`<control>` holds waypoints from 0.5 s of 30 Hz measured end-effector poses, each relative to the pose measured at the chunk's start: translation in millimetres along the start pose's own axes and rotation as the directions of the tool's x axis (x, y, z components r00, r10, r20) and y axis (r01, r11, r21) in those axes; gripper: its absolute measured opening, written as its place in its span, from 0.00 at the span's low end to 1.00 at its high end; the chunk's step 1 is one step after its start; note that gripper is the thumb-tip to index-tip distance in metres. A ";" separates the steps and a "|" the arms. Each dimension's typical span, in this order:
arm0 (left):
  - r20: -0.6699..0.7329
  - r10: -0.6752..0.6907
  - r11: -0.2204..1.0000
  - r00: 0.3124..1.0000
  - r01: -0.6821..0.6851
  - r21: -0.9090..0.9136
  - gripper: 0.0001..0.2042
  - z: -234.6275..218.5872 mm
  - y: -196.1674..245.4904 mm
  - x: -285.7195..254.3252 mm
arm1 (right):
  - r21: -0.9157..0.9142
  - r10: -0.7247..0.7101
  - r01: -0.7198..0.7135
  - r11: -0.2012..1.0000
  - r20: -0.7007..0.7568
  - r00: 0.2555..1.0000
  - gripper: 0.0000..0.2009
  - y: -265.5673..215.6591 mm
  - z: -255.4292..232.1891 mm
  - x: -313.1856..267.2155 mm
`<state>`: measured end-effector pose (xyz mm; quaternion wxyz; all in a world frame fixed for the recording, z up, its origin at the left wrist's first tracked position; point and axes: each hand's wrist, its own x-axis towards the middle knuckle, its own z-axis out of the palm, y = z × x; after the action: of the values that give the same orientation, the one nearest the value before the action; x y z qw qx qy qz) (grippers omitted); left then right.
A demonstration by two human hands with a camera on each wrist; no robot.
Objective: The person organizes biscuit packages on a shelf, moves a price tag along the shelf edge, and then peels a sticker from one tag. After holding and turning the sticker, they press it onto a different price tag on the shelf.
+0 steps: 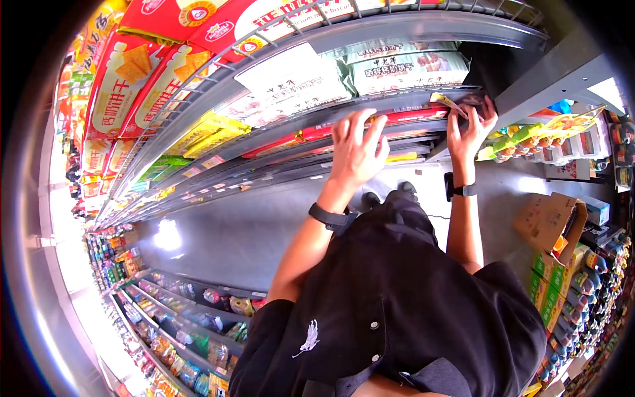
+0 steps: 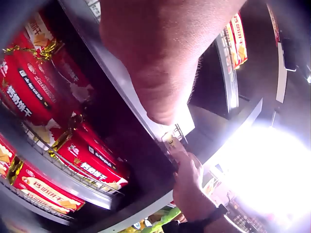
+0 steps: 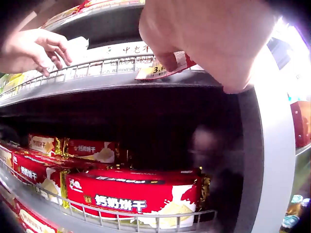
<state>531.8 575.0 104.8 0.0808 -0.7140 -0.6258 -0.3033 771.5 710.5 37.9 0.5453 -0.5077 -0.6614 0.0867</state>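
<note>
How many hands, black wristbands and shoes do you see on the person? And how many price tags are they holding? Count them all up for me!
Hands: 2 (left hand, right hand)
Black wristbands: 2 (left wristband, right wristband)
Shoes: 2 (left shoe, right shoe)
Held price tag: 1
Total: 7

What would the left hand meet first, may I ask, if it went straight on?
Probably the wire rail along the shelf edge, in front of the pale packs, though depth is unclear.

Both arms [image 1: 303, 255] reaching forward, left grip [image 1: 358, 151] loosely bent, right grip [image 1: 469, 134] pinching.
</note>
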 end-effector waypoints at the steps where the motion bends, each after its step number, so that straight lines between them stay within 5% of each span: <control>1: 0.024 0.004 1.000 1.000 -0.004 0.003 0.22 2.2 3.0 3.5 | -0.026 -0.015 0.015 1.000 -0.001 1.000 0.10 -0.9 -0.7 -0.4; 15: 0.096 -0.038 0.998 0.995 0.034 0.049 0.21 18.0 13.1 15.2 | -0.131 0.026 0.002 0.991 0.215 0.976 0.11 -13.5 -26.4 6.9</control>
<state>550.6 594.1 102.0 0.0616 -0.7144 -0.6488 -0.2549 785.9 697.9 61.6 0.4351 -0.5337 -0.7180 0.1015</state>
